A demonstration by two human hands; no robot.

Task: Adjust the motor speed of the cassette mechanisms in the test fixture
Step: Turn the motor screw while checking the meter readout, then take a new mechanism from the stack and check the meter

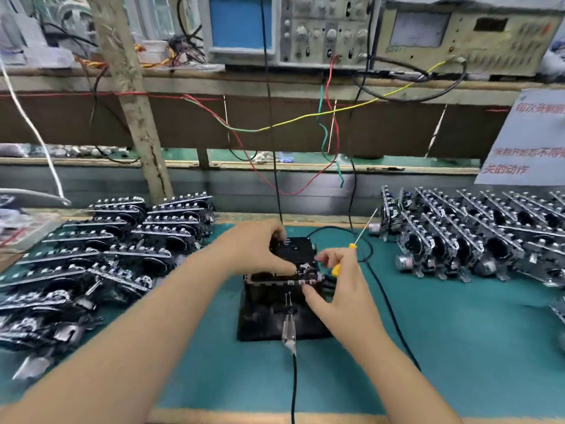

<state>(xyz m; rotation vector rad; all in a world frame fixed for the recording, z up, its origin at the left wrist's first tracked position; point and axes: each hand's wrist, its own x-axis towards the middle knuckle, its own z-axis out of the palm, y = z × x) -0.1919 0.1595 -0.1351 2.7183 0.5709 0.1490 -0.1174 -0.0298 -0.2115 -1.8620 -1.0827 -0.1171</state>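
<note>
Teal matting covers the surface (458, 332). At the left, a stack of black cassette mechanisms (107, 255) lies in rows, reaching from the near edge toward the far side. At centre stands the black test fixture (275, 316), with one cassette mechanism (290, 267) seated on top of it. A metal clip (289, 332) with a black cable is attached at the near side of the fixture.

The left hand (260, 249) rests on the far left part of the seated mechanism, its grip curled over the top edge, thumb against the near side. The right hand (339, 286) is at the right end of the mechanism; its grip is clamped on a yellow-handled screwdriver (351, 252), whose thin shaft points up and away to the right. The right thumb touches the front edge of the mechanism.

At the right, a second batch of mechanisms (474, 237) stands upright in rows. On the far shelf sit an oscilloscope (290, 26) and a beige instrument (464, 35).
</note>
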